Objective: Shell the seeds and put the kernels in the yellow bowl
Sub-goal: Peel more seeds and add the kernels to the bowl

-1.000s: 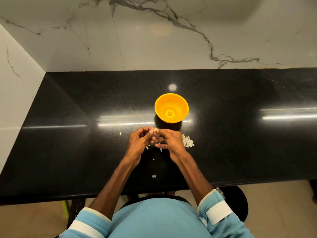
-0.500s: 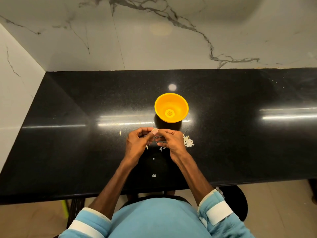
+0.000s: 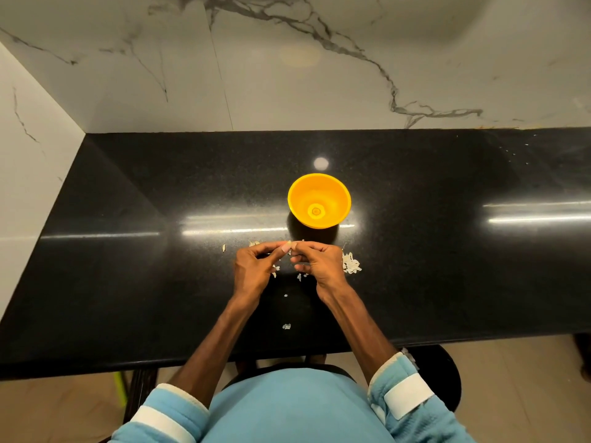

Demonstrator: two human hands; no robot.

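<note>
Left hand (image 3: pixel 252 270): fingers curled, thumb and forefinger closed narrow on a small pale seed (image 3: pixel 290 244); held above the counter.
Right hand (image 3: pixel 319 266): fingers curled, fingertips meeting the left hand's and pinching the same seed from the other side; lower fingers folded in under the palm.
Seed: between the two sets of fingertips, just in front of the bowl; mostly hidden, so I cannot tell whether the shell is cracked.
Yellow bowl (image 3: pixel 299 195): upright on the black counter (image 3: pixel 128 266), just beyond the hands and not touching them. A small round mark sits at the bottom centre; cannot tell whether it is a kernel or part of the bowl.
Shell pile (image 3: pixel 351 264): pale fragments on the counter, just beside the right hand's outer edge.
Loose bits: one fragment (image 3: pixel 224 248) left of the left hand, another (image 3: pixel 286 326) between the forearms, and small flecks under the hands.
Backdrop: white veined marble wall (image 3: pixel 287 75) behind and to the left.
Sleeves: light blue with white bands.
</note>
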